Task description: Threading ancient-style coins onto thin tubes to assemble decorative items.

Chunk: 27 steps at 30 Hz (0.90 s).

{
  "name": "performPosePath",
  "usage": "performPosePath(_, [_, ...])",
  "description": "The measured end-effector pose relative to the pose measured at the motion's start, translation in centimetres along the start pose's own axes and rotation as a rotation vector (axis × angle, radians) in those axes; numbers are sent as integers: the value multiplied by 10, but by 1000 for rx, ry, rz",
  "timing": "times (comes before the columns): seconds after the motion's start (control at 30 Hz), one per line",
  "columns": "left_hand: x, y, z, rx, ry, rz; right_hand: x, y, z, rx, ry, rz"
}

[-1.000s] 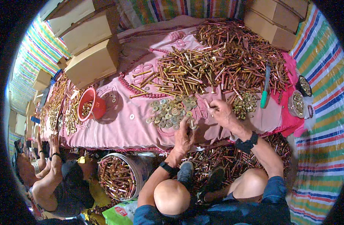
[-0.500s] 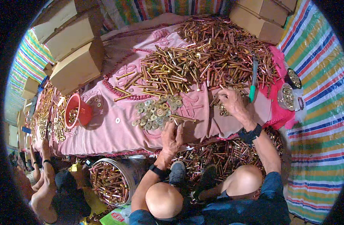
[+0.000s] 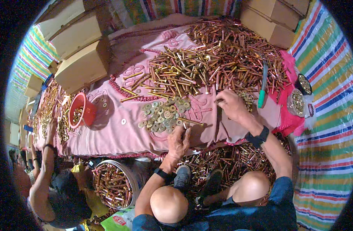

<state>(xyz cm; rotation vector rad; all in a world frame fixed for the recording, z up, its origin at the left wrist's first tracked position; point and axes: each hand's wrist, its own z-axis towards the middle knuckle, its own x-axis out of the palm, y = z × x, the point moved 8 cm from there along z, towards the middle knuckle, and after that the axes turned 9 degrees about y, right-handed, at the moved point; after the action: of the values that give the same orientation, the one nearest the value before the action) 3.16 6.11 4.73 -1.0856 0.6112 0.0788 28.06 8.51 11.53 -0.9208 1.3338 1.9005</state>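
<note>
While the left hand [image 3: 178, 143] is curving its fingers just below the washer pile [image 3: 165, 114], a golden bolt [image 3: 193, 121] is showing by its fingertips, at the pile's lower right; whether those fingers are gripping it, I cannot tell. Right of the pile, the right hand [image 3: 232, 106] is bending its fingers together over the pink-covered desk [image 3: 103, 140], possible contents not showing. Nuts [image 3: 249, 99] are lying farther right of the pile.
</note>
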Motion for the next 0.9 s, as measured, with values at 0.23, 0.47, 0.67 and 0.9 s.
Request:
performPosePath(0.23, [-2, -5, -2, 114, -64, -19, 22, 62, 7, 148, -61, 895])
performPosePath(0.47, [-2, -2, -1, 73, -6, -27, 21, 116, 8, 29, -80, 571])
performPosePath(0.67, [-1, 0, -2, 129, -9, -9, 31, 144, 0, -328, -2, 200])
performPosePath(0.9, [-1, 9, -3, 84, -87, -133, 29, 140, -8, -362, 24, 132])
